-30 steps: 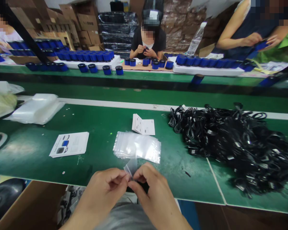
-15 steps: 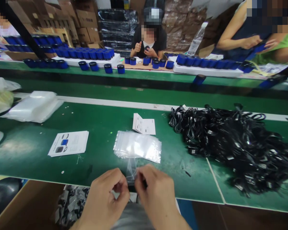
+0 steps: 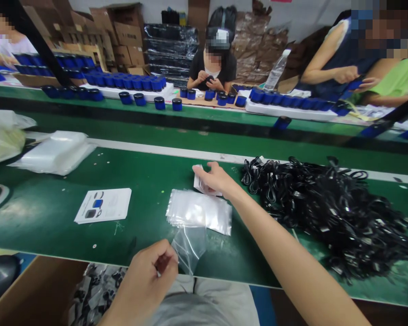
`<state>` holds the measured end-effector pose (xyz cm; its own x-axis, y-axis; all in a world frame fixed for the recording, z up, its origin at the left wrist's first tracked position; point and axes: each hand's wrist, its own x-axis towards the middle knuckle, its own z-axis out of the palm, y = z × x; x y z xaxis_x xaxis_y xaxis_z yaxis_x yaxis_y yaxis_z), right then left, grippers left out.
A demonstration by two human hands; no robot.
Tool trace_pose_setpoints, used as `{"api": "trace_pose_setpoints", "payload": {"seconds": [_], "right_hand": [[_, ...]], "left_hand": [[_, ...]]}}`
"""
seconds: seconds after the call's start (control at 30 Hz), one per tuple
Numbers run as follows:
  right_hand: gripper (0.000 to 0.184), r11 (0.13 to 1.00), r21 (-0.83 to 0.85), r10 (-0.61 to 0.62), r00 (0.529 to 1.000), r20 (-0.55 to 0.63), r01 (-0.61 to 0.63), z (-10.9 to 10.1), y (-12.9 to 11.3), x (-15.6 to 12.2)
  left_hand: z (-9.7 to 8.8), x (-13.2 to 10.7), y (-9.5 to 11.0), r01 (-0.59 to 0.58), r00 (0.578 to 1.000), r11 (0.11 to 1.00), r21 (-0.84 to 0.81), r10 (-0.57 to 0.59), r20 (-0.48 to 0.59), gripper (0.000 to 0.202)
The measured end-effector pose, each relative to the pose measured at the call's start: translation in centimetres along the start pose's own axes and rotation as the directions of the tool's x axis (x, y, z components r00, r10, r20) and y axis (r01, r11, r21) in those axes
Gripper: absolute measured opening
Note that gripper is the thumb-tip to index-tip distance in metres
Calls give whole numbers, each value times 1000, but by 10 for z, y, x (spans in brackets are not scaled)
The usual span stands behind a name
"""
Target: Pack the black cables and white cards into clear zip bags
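Note:
My left hand (image 3: pixel 153 271) is closed near the table's front edge, pinching a small clear plastic bag (image 3: pixel 189 246) that hangs open. My right hand (image 3: pixel 215 178) has reached out across the green table (image 3: pixel 149 181) and rests on a small stack of white cards (image 3: pixel 204 186), fingers curled on the top one. A flat stack of clear zip bags (image 3: pixel 199 210) lies between the two hands. A large heap of coiled black cables (image 3: pixel 329 213) lies right of my right arm.
A printed leaflet stack (image 3: pixel 104 205) lies at the left, with white plastic packets (image 3: pixel 56 151) behind it. Across a green belt, other people handle blue cylinders (image 3: pixel 129 83) on white trays. A cardboard box (image 3: pixel 37 294) stands below the table edge.
My right hand let go of the small bag and reached forward onto the white cards. My left hand kept the bag, which now hangs open.

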<state>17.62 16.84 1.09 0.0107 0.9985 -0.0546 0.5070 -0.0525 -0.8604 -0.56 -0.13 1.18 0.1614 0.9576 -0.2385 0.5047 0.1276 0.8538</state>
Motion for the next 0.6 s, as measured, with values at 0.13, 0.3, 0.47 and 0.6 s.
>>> {"api": "trace_pose_setpoints", "payload": {"seconds": [0.13, 0.3, 0.47, 0.6], "right_hand": [[62, 993, 63, 97, 992, 76, -102, -3, 5, 3], [23, 983, 143, 99, 987, 126, -117, -19, 6, -11], [25, 985, 173, -27, 991, 128, 5, -30, -9, -80], [25, 980, 49, -197, 938, 285, 191, -13, -19, -139]], "left_hand": [[-1, 0, 1, 40, 999, 997, -72, -42, -31, 21], [-5, 5, 4, 93, 994, 967, -238, -104, -32, 20], [-15, 17, 9, 131, 974, 937, -324, -183, -134, 23], [-11, 28, 16, 73, 956, 940, -333, -161, -244, 21]]}}
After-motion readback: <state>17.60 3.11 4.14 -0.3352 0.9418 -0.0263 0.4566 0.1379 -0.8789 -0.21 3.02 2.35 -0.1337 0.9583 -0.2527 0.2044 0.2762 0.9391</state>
